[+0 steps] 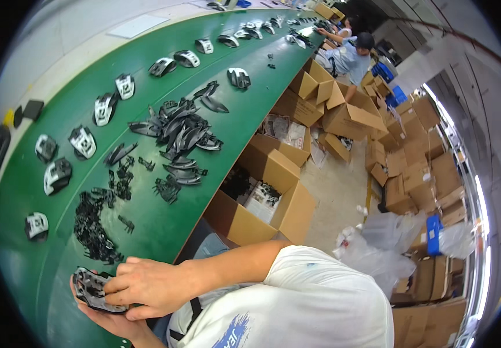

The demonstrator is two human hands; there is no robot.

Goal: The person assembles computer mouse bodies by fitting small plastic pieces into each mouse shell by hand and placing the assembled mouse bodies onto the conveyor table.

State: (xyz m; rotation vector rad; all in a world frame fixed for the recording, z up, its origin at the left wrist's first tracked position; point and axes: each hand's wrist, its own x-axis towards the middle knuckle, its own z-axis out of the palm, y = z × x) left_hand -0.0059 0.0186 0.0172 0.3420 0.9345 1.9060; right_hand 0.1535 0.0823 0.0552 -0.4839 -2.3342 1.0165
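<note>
Near the front edge of the green table, my left hand (pixel 114 323) cradles a grey and black plastic mouse shell (pixel 91 288) from below, hollow inside facing up. Over it lies my right hand (pixel 149 287), fingers curled onto the inside and right edge of the shell; whether a small part sits under the fingertips is hidden. Just beyond both hands is a heap of small black plastic clips (pixel 94 226). Further along lies a pile of curved black and grey plastic pieces (pixel 184 130). White and black mouse shells (pixel 82 142) stand in a row along the table's far side.
An open cardboard box (pixel 291 203) with dark parts stands beside the table at right, with more boxes (pixel 355 116) behind it. Another person (pixel 349 61) works further up the table. Plastic bags (pixel 378 249) and stacked cartons (pixel 430 180) line the right.
</note>
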